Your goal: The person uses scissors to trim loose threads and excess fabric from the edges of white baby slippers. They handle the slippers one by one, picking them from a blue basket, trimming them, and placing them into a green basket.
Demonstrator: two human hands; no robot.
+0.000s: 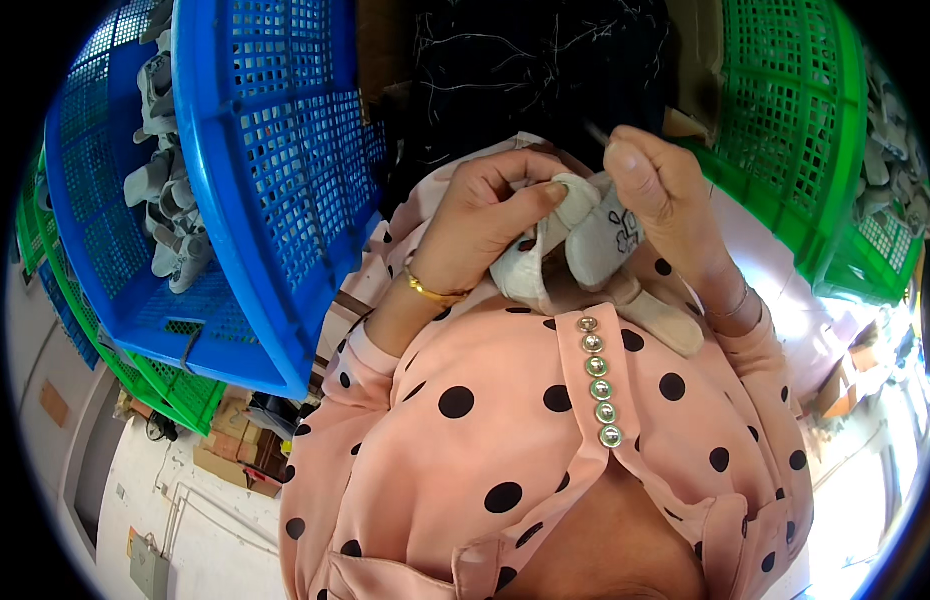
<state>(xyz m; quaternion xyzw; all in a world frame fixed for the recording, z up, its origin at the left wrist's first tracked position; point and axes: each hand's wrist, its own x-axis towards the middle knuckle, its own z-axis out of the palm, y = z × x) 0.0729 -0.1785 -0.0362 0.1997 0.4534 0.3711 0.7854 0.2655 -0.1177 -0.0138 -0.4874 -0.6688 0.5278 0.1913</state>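
In front of my chest, my left hand [500,210] grips a small white shoe [520,275], its thumb pressed on the padded edge. A white flap or tongue with a black line drawing [610,240] stands out on the shoe's right side. My right hand [665,190] is closed just right of the shoe, thumb folded over the fingers. From that fist sticks a thin dark tool [594,130], blurred, its kind unclear. A pale beige sole-shaped piece [660,318] lies below the right hand against the polka-dot shirt.
At my left stands a tall blue perforated crate [250,200] beside several small shoes [175,215]. A green crate [785,130] rises at the right, with more pale shoes [890,160] beyond it. Dark cloth strewn with loose threads [525,70] lies ahead. Cardboard boxes [235,440] sit lower left.
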